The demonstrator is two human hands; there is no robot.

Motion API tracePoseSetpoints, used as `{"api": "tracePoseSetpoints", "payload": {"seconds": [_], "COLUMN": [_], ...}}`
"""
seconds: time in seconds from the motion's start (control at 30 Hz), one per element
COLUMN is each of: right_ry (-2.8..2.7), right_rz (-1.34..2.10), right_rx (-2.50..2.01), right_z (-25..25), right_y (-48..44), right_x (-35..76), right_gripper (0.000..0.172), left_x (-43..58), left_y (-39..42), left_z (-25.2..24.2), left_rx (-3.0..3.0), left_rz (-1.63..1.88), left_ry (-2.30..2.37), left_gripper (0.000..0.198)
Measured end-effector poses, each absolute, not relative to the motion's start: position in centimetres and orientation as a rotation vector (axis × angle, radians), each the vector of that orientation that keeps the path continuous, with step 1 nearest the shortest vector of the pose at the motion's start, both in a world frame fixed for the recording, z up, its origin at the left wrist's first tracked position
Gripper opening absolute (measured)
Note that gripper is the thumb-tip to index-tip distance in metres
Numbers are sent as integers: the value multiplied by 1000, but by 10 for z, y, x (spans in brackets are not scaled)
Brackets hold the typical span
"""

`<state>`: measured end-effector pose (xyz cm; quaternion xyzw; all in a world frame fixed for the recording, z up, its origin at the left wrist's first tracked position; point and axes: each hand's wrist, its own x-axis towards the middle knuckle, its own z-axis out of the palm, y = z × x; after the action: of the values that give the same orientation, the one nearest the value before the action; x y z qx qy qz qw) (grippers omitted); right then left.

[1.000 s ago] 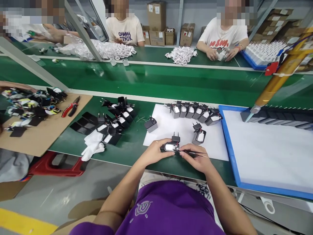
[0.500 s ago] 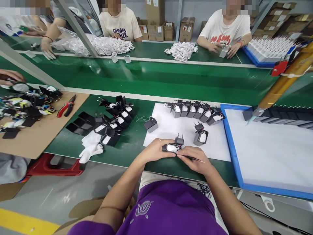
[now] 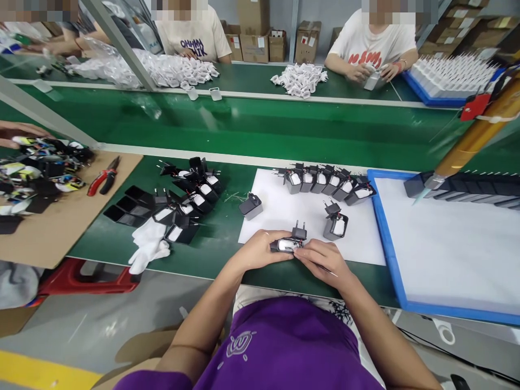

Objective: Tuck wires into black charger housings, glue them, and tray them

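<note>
In the head view, my left hand [image 3: 258, 250] is closed around a black power adapter [image 3: 287, 245] with its end open. White material and small wires show inside, and its two-pin plug cap [image 3: 299, 233] leans off the far side. My right hand [image 3: 328, 259] pinches a thin metal tool [image 3: 331, 272], its fingertips at the opening's right edge. The tool's tip is hidden. To the right stands another open adapter [image 3: 335, 226] with its cap hanging by wires. A closed-looking adapter [image 3: 251, 207] sits at the left of the white sheet [image 3: 280, 206].
A row of open adapters [image 3: 320, 181] lines the sheet's back. More adapters [image 3: 197, 201], empty black cases [image 3: 129, 206] and a white glove [image 3: 149, 244] lie left, with red pliers [image 3: 104, 176] beyond. A blue-edged tray [image 3: 388, 249] and a hanging yellow tool [image 3: 463, 154] are right. Co-workers sit opposite.
The camera view has shifted slightly. Both my hands stay at the same adapter, with the right fingertips barely moved. At the far left, another person's hand has moved a little over the pile.
</note>
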<state>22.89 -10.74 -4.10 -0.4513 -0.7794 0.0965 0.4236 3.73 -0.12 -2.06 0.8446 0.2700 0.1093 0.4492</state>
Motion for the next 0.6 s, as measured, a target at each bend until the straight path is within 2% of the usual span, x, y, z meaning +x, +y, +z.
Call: {"api": "tracePoseSetpoints", "payload": {"seconds": [0.3, 0.6], "right_ry": [-1853, -1500], "right_rz": [238, 326], "right_rx": [-1108, -1155], "right_z": [-45, -34], "right_y": [-107, -113], "right_x": [227, 231], "right_gripper": [22, 10], "left_x": [36, 36], "left_y": [-2, -5], "left_z": [-23, -25], "left_rx": [2101, 2048], "left_rz": [310, 314], "left_ry": [641, 664], "left_gripper": [45, 43]}}
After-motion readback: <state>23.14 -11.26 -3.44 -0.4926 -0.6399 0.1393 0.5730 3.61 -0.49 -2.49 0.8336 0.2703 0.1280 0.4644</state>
